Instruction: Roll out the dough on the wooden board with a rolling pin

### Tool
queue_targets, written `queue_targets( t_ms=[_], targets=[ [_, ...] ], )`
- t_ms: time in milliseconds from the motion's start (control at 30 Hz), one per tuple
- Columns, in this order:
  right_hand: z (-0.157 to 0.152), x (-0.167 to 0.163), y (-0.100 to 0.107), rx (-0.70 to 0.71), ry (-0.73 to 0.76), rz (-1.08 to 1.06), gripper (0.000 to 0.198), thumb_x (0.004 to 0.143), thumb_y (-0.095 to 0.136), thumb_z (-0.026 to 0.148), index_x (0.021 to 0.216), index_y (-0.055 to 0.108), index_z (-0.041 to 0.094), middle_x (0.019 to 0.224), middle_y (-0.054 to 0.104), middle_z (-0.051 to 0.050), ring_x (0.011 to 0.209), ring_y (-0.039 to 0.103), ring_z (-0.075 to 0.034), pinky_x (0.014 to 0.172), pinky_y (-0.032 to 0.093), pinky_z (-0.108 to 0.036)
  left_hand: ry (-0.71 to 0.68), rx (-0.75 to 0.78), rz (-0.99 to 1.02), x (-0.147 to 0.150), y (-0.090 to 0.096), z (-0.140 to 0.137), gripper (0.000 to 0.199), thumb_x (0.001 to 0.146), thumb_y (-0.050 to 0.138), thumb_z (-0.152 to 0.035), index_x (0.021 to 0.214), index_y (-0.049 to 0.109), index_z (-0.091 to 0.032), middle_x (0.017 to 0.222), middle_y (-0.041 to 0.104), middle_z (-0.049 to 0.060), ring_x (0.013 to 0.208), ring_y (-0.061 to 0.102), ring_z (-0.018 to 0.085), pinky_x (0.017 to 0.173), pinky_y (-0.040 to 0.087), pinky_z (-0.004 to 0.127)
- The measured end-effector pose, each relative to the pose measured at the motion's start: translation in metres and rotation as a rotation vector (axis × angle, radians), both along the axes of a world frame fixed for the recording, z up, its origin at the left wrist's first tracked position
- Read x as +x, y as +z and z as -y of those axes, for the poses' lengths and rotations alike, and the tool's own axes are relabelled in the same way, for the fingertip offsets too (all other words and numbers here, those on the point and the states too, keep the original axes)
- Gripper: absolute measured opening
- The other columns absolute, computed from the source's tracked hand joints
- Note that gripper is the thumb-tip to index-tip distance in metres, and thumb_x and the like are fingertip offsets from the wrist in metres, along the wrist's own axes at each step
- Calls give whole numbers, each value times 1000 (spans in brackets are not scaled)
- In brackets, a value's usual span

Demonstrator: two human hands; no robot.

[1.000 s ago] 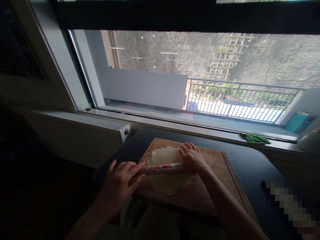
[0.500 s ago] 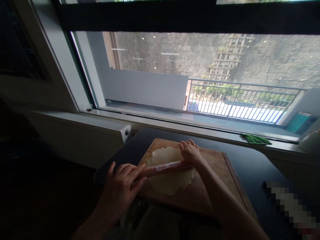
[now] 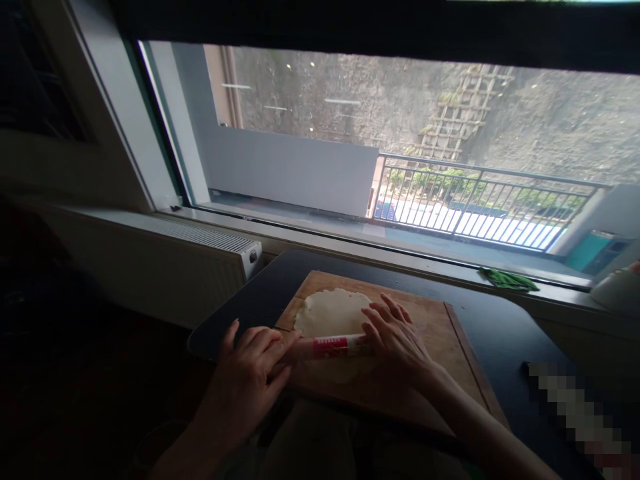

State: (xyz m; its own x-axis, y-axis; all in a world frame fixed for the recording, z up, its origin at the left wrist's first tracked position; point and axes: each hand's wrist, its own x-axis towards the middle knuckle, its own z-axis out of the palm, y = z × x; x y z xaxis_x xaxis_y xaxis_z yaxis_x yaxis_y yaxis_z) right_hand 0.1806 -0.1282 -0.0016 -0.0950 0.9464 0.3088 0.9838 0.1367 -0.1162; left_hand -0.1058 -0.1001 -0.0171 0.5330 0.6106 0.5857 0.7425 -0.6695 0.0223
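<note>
A rolling pin (image 3: 331, 347) with a red and white label lies across a thin, pale sheet of dough (image 3: 335, 312). My left hand (image 3: 255, 360) grips its left end, fingers over the top and thumb on the near side. At the right end, my right hand (image 3: 400, 340) rests palm down on the pin, its fingers stretched out and spread past it toward the dough's far right edge. The dough lies on a wooden board (image 3: 445, 340); its near part is dim and partly behind the pin and hands.
The board sits on a dark table (image 3: 515, 333) with rounded corners. A pixelated object (image 3: 575, 407) lies at the table's right. Behind are a windowsill with a green cloth (image 3: 510, 279) and, to the left, a white radiator (image 3: 215, 267).
The rolling pin has come nearer to me and turned, so its red label side shows. My right hand has moved toward me and its fingers have spread. The view has shifted slightly.
</note>
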Motion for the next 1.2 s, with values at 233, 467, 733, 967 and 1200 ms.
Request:
queue_targets(
  t_ms=[233, 467, 733, 967, 1200],
  targets=[
    [-95, -3, 15, -9, -170, -155, 46, 97, 18, 41, 114, 59, 26, 124, 56, -4, 130, 31, -23, 101, 28, -41, 31, -18, 32, -8, -1, -5, 37, 82, 56, -41, 117, 58, -28, 98, 67, 2, 96, 59, 22, 104, 22, 52],
    [-106, -18, 20, 32, -46, -113, 43, 97, 22, 38, 116, 58, 25, 127, 53, -3, 131, 28, -18, 105, 23, -33, 2, -47, 27, -18, -12, -10, 37, 84, 55, -42, 119, 56, -30, 93, 68, 0, 90, 60, 18, 105, 20, 49],
    [-68, 10, 10, -211, 70, 24, 49, 97, 14, 43, 126, 50, 26, 136, 46, -4, 133, 27, -20, 107, 22, -38, -4, -51, 86, -5, -6, -10, 35, 85, 54, -41, 117, 57, -28, 95, 68, 2, 93, 60, 20, 106, 22, 50],
    [-149, -15, 22, -287, -44, 61, 42, 96, 21, 43, 123, 51, 32, 134, 47, -5, 129, 33, -22, 100, 30, -44, 100, -69, 86, -19, -11, -14, 38, 84, 55, -42, 119, 56, -28, 104, 68, 3, 94, 60, 21, 104, 25, 50],
    [-89, 8, 12, -303, -46, 40, 47, 96, 15, 45, 126, 49, 31, 141, 40, -4, 133, 26, -23, 102, 27, -43, 43, -50, 109, -15, -14, -5, 42, 86, 52, -37, 127, 49, -31, 100, 66, 1, 93, 59, 20, 104, 26, 49]
  ],
)
